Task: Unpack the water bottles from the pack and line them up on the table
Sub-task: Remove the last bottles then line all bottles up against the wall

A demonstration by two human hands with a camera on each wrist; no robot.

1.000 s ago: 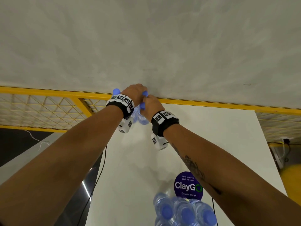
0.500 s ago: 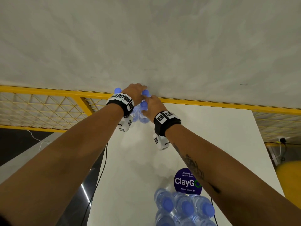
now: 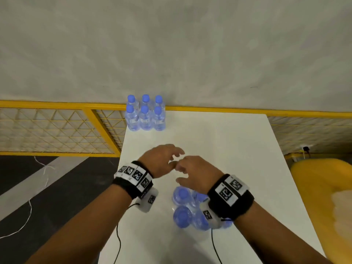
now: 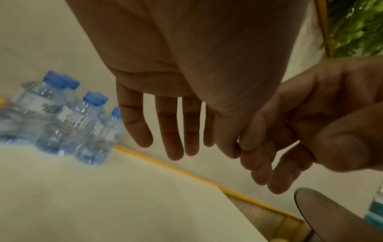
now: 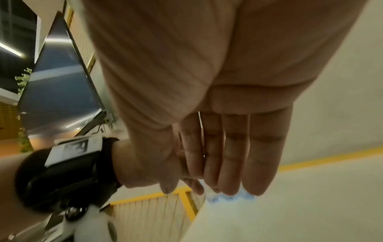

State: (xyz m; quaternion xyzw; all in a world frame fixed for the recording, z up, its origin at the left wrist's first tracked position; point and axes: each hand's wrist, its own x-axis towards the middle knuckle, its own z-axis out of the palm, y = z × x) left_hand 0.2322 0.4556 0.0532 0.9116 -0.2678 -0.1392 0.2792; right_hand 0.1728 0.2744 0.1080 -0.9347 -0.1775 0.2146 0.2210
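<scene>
six bottles [image 3: 145,113] are seen lined up at the far table [image 3: 219,141] edge. nothing is held by the left hand [image 3: 162,159] or right hand [image 3: 196,172]; fingers are loosely spread above the pack [image 3: 182,206].

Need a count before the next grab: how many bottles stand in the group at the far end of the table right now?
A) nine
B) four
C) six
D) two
C: the unpacked bottles at the far left corner of the table show six blue caps in two rows of three, while both hands hold nothing.
</scene>
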